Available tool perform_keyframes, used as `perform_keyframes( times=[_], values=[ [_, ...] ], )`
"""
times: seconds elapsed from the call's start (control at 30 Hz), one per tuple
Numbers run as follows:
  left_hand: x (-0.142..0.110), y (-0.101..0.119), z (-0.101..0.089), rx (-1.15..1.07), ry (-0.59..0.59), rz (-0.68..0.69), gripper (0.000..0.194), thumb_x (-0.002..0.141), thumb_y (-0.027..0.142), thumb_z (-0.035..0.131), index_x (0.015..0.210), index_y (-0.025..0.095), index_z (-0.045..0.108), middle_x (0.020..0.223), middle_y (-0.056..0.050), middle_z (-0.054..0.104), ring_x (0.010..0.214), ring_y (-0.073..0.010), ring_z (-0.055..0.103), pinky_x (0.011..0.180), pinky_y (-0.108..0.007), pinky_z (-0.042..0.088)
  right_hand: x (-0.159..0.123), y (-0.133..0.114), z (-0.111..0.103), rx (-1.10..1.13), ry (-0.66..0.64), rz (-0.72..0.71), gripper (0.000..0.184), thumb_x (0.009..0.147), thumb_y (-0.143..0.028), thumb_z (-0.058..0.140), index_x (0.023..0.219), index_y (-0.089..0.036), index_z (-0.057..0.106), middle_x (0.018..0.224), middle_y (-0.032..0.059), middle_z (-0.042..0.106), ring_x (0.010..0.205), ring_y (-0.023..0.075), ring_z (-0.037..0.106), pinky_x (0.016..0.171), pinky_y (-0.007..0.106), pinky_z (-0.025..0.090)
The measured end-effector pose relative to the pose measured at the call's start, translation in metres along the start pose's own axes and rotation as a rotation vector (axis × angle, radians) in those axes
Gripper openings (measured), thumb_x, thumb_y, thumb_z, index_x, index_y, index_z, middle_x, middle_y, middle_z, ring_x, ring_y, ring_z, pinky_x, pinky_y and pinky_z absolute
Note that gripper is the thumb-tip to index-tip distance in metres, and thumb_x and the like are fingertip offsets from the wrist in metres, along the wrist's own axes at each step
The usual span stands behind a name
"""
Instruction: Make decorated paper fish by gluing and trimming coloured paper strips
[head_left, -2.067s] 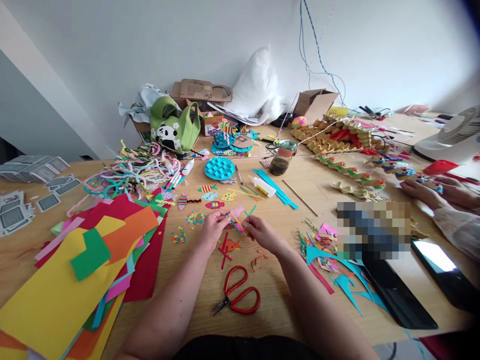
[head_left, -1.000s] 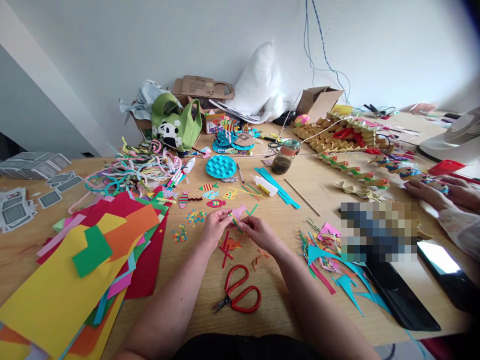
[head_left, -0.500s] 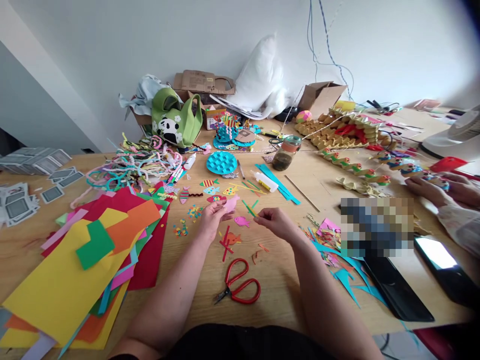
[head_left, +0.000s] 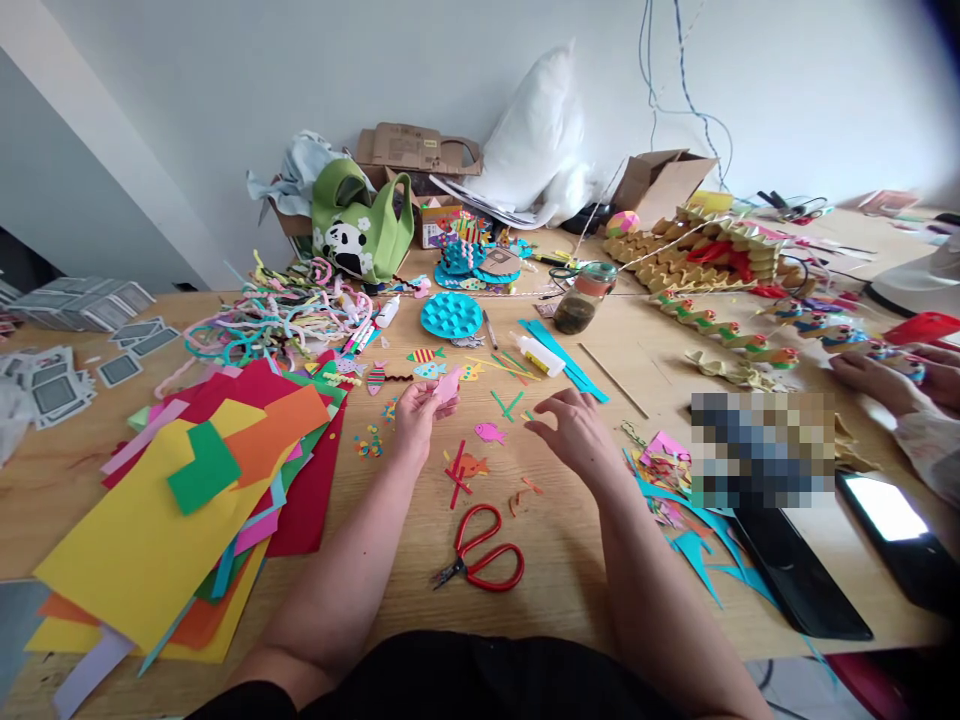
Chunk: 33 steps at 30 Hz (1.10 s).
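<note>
My left hand (head_left: 420,418) is closed on a light pink paper fish (head_left: 448,386), held between thumb and fingers just above the table. My right hand (head_left: 574,430) hovers with thumb and fingers apart and nothing visibly in its grasp. Crossed thin green paper strips (head_left: 508,405) lie to the left of its fingertips. Between the hands rests a brighter pink paper fish (head_left: 490,433). Nearer me lie an orange paper fish (head_left: 474,465) with crossed red strips (head_left: 457,475) beside it, and red-handled scissors (head_left: 484,560) with the blades apart.
Coloured paper sheets (head_left: 142,530) pile up at left, below tangled pipe cleaners (head_left: 277,315). A glue bottle (head_left: 541,355), a glass jar (head_left: 581,305) and a blue scalloped disc (head_left: 451,316) stand farther back. Phones (head_left: 806,580) and another person's hands (head_left: 881,385) are at right.
My right hand has let go of the green strips, which now lie crossed on the table, and its fingers have spread. My left hand still holds the pink fish. The view has shifted slightly.
</note>
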<state>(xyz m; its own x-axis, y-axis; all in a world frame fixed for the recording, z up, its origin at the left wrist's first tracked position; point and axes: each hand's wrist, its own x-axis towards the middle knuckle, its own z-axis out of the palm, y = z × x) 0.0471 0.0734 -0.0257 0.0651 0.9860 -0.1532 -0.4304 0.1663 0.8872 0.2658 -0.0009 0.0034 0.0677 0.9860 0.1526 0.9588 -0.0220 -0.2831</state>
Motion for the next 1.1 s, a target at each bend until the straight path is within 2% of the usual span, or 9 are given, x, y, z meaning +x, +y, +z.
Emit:
perform_keyframes(
  times=[0.1, 0.17, 0.3, 0.5, 0.57, 0.73, 0.83, 0.97, 1.1],
  values=[
    [0.0, 0.001, 0.0, -0.001, 0.004, 0.012, 0.031, 0.063, 0.023, 0.069, 0.087, 0.015, 0.052, 0.072, -0.005, 0.071, 0.069, -0.0205, 0.07, 0.069, -0.033, 0.054, -0.003, -0.024, 0.008, 0.192, -0.197, -0.18, 0.016, 0.08, -0.035, 0.067, 0.079, -0.019, 0.068, 0.085, 0.0065, 0.061, 0.089, 0.0208, 0.054, 0.082, 0.031, 0.04],
    [-0.001, 0.001, 0.0, -0.006, 0.003, 0.024, 0.03, 0.063, 0.022, 0.068, 0.088, 0.015, 0.052, 0.072, -0.005, 0.071, 0.068, -0.0201, 0.07, 0.068, -0.033, 0.054, -0.006, -0.039, 0.015, 0.194, -0.278, -0.238, 0.018, 0.077, -0.036, 0.07, 0.082, -0.019, 0.067, 0.086, 0.0064, 0.061, 0.09, 0.0205, 0.053, 0.081, 0.03, 0.039],
    [-0.002, 0.001, 0.0, 0.001, -0.006, 0.035, 0.03, 0.064, 0.021, 0.067, 0.089, 0.015, 0.053, 0.073, -0.005, 0.071, 0.067, -0.0193, 0.07, 0.066, -0.032, 0.054, -0.011, -0.053, 0.025, 0.127, -0.338, -0.287, 0.026, 0.074, -0.032, 0.073, 0.092, -0.016, 0.065, 0.096, 0.0094, 0.059, 0.097, 0.0219, 0.051, 0.084, 0.03, 0.039],
    [-0.003, 0.001, 0.001, 0.016, -0.03, 0.021, 0.033, 0.064, 0.023, 0.068, 0.091, 0.015, 0.052, 0.077, -0.006, 0.071, 0.067, -0.0184, 0.07, 0.066, -0.03, 0.054, -0.01, -0.058, 0.028, 0.105, -0.392, -0.254, 0.009, 0.079, -0.021, 0.068, 0.082, -0.015, 0.062, 0.09, 0.0083, 0.06, 0.09, 0.0196, 0.053, 0.08, 0.028, 0.038],
    [-0.002, 0.0, 0.001, 0.019, -0.033, 0.014, 0.034, 0.063, 0.024, 0.068, 0.092, 0.015, 0.052, 0.077, -0.006, 0.072, 0.066, -0.0181, 0.07, 0.066, -0.03, 0.054, -0.009, -0.059, 0.028, 0.106, -0.401, -0.245, 0.004, 0.08, -0.016, 0.064, 0.078, -0.015, 0.061, 0.086, 0.0073, 0.06, 0.086, 0.0184, 0.053, 0.077, 0.027, 0.037],
    [-0.002, 0.0, 0.0, 0.015, -0.027, 0.001, 0.035, 0.062, 0.022, 0.068, 0.092, 0.015, 0.052, 0.073, -0.004, 0.071, 0.065, -0.0182, 0.07, 0.066, -0.03, 0.054, -0.01, -0.058, 0.025, 0.157, -0.401, -0.222, 0.01, 0.08, -0.009, 0.058, 0.074, -0.017, 0.058, 0.077, 0.0043, 0.06, 0.076, 0.0156, 0.053, 0.068, 0.025, 0.036],
    [-0.002, -0.001, 0.0, 0.021, -0.023, 0.002, 0.035, 0.063, 0.022, 0.068, 0.093, 0.016, 0.053, 0.07, -0.003, 0.07, 0.065, -0.0186, 0.07, 0.066, -0.031, 0.054, -0.011, -0.057, 0.018, 0.138, -0.329, -0.27, 0.012, 0.084, -0.008, 0.053, 0.076, -0.018, 0.056, 0.076, 0.0038, 0.06, 0.076, 0.0159, 0.051, 0.068, 0.025, 0.035],
    [0.0, -0.002, 0.0, 0.023, -0.019, 0.001, 0.034, 0.063, 0.023, 0.068, 0.092, 0.015, 0.053, 0.073, -0.004, 0.071, 0.066, -0.0191, 0.07, 0.065, -0.03, 0.054, -0.012, -0.061, 0.004, -0.004, -0.211, -0.398, 0.014, 0.09, -0.012, 0.047, 0.08, -0.018, 0.056, 0.082, 0.0084, 0.061, 0.083, 0.0203, 0.05, 0.073, 0.029, 0.036],
    [0.001, -0.003, -0.001, 0.023, -0.029, 0.0, 0.033, 0.063, 0.022, 0.068, 0.091, 0.014, 0.054, 0.077, -0.006, 0.072, 0.066, -0.0183, 0.07, 0.064, -0.029, 0.054, -0.012, -0.057, -0.006, 0.055, -0.216, -0.383, 0.014, 0.09, -0.013, 0.047, 0.08, -0.018, 0.057, 0.08, 0.0067, 0.062, 0.08, 0.0191, 0.051, 0.07, 0.028, 0.036]
  ],
)
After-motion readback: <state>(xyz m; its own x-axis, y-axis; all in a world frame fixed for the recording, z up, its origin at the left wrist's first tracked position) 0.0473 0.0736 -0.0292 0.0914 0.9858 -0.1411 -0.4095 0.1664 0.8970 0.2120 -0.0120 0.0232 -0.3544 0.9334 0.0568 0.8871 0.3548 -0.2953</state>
